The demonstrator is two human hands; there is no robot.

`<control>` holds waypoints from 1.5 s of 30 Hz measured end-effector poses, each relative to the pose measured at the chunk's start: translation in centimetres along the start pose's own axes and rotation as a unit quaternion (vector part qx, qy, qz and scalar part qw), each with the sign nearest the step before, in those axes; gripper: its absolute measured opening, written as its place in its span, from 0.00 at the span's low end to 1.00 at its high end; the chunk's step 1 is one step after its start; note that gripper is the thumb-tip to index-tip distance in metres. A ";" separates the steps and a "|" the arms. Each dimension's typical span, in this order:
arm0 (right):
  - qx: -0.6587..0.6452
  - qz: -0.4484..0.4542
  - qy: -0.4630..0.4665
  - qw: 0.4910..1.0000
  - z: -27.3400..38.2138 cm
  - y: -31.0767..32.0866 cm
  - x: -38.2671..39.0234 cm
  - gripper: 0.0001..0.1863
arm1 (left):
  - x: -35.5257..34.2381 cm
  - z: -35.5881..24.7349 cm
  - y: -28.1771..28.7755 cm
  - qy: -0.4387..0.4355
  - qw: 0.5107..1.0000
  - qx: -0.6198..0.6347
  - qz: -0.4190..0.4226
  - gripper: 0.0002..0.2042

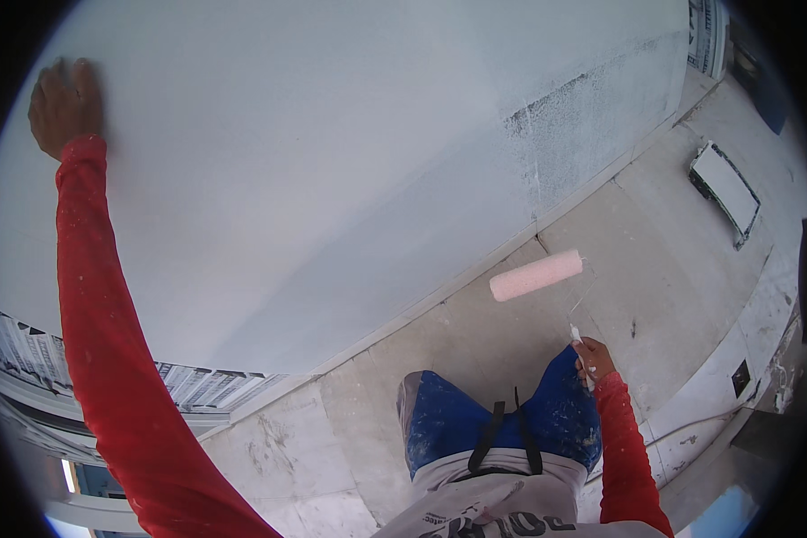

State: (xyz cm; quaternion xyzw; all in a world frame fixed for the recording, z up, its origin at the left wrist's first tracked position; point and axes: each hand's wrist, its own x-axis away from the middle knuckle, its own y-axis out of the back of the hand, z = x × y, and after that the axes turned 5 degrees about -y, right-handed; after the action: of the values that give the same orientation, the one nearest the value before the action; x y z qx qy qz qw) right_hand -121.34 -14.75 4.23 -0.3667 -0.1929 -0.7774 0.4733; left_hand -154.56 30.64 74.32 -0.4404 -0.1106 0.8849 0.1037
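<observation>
My right hand (pixel 594 360) is closed round the handle of a paint roller (pixel 536 275). Its pale pink sleeve hangs above the floor, just off the foot of the wall, and a thin wire frame joins it to the handle. Up at the far left, my left hand (pixel 66 106) lies against the pale wall (pixel 332 143) with its fingers stretched out; what is under the palm is hidden. Toward the right, the wall has a darker patch (pixel 583 125) with thin, speckled paint. Both my arms are in red sleeves.
A paint tray (pixel 726 193) with white in it and dark, smeared edges stands on the tiled floor (pixel 655 260) at the right. Film-wrapped frames with printing (pixel 215 386) border the wall at the lower left. A cable (pixel 690 428) runs along the floor at the lower right.
</observation>
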 end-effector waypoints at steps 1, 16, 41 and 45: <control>-0.032 0.005 -0.008 0.999 -0.4 -1.3 1.8 0.18 | -0.5 -0.6 1.3 0.026 0.999 0.015 0.013 0.26; -0.156 -0.026 0.049 0.986 -4.9 -1.9 4.3 0.17 | 25.5 -28.0 21.7 -0.005 0.922 0.336 0.194 0.09; -0.205 -0.029 0.010 0.978 -3.8 -1.7 3.8 0.12 | 36.8 -34.2 35.3 0.218 0.685 0.552 0.423 0.09; -0.195 -0.034 0.000 0.980 -4.2 -1.6 3.2 0.12 | 46.0 -37.9 47.1 0.175 0.416 0.500 0.739 0.18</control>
State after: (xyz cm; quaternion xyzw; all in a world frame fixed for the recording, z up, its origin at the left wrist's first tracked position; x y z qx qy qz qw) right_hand -125.27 -18.62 3.99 -0.4449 -0.0497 -0.8159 0.3658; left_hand -155.35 2.58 3.74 -0.3676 0.7405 0.4229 -0.3711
